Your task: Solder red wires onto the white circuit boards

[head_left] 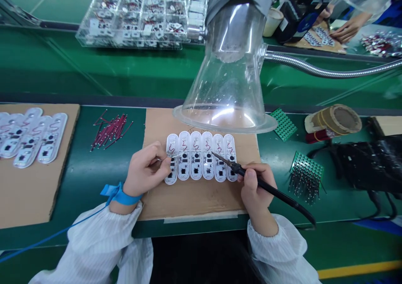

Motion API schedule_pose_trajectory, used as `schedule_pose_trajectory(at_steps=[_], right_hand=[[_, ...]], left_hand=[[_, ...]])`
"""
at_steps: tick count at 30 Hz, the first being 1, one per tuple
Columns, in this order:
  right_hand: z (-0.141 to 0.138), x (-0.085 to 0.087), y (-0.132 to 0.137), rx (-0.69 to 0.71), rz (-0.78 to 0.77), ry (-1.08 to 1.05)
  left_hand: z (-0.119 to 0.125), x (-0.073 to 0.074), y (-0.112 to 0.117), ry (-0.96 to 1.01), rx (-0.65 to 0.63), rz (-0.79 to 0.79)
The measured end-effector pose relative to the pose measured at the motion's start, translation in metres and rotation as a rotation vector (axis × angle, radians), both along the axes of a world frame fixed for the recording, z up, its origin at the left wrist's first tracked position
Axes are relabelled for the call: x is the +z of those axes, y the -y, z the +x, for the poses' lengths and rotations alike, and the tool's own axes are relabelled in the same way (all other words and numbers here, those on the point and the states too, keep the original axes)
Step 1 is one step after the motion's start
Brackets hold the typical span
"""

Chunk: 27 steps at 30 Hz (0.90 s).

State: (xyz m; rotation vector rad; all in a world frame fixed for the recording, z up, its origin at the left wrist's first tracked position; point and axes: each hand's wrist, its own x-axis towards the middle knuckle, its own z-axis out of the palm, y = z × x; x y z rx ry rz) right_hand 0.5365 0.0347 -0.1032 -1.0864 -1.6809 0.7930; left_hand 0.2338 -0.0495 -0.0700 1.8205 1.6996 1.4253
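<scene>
Several white oval casings with small circuit boards and red wires lie side by side on a cardboard sheet. My right hand grips a soldering iron, its tip over the casings right of the row's middle. Over the leftmost casing, my left hand pinches a thin strand of solder wire, whose end reaches toward the middle casings. A blue wrist strap circles my left wrist.
A clear fume hood hangs above the row. Red wires and more casings lie left. Right are green perforated boards, a round container and a black stand. Behind are a parts tray and another person's hands.
</scene>
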Motion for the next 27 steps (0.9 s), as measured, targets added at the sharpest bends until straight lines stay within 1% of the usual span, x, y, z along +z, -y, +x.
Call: schedule_pose_trajectory(at_steps=[3,6,10,17,20,24,27], right_hand=[[-0.001,0.002,-0.001,0.03,0.004,0.048],[0.001,0.003,-0.001,0.077,-0.023,0.104],[0.003,0.001,-0.001,0.092,-0.06,0.151],[0.001,0.001,-0.001,0.113,-0.014,0.148],[0.0,0.001,-0.002,0.115,-0.017,0.161],[0.002,0.0,-0.004,0.115,-0.02,0.162],[0.002,0.001,-0.002,0.09,0.014,0.097]], left_hand=[[-0.001,0.0,0.0,-0.012,0.013,-0.004],[-0.001,0.001,-0.001,-0.024,0.012,-0.003],[0.0,0.003,-0.002,-0.035,0.007,0.004],[0.003,0.001,-0.004,-0.08,-0.022,-0.005],[0.003,0.005,-0.003,-0.072,-0.047,0.002],[-0.009,0.014,-0.002,-0.072,-0.08,-0.015],[-0.024,0.014,-0.005,-0.031,-0.065,-0.008]])
